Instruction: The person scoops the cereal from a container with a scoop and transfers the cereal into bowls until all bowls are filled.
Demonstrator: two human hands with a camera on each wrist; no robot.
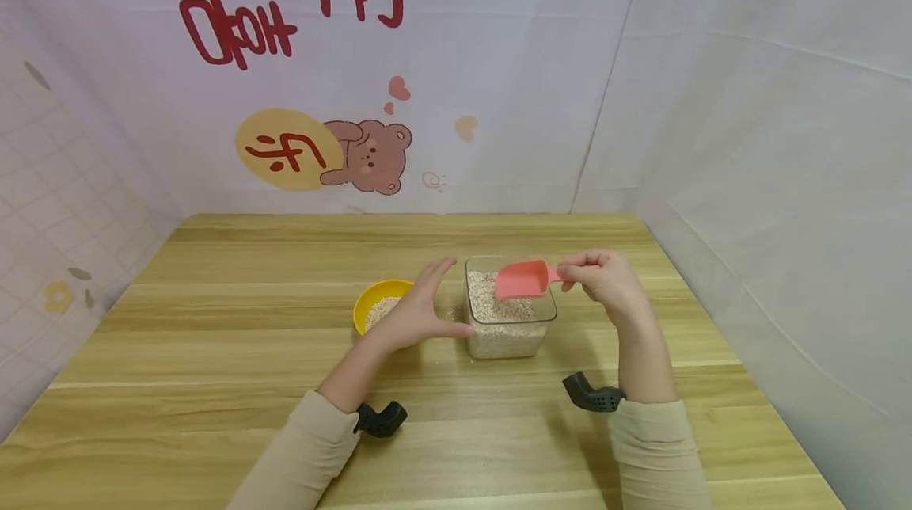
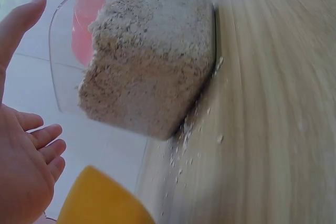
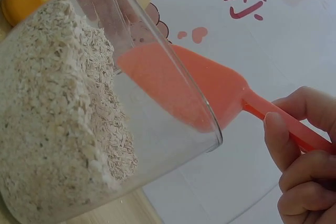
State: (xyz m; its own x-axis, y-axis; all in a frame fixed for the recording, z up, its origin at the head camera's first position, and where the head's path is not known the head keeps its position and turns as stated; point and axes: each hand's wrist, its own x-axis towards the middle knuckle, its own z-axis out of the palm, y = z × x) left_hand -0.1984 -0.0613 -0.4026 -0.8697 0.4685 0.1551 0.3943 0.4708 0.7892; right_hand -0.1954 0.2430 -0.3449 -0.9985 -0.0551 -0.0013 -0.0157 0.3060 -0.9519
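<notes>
A clear square container (image 1: 507,340) of oat flakes (image 2: 142,61) stands on the table. My right hand (image 1: 606,282) grips the handle of a pink scoop (image 3: 210,85), with the thumb and fingers around it. The scoop's bowl dips inside the container's rim, above the flakes, and no flakes show in it. To the container's left, my left hand (image 1: 413,316) has its thumb and fingers spread apart and holds nothing. Partly hidden behind that hand is a yellow bowl (image 1: 361,310) with flakes in it.
Loose flakes (image 2: 181,156) lie on the wooden table (image 1: 214,320) beside the container. A white cloth wall (image 1: 513,98) with red characters and a bear print rises behind the table. Another white wall (image 1: 784,217) runs along the right side.
</notes>
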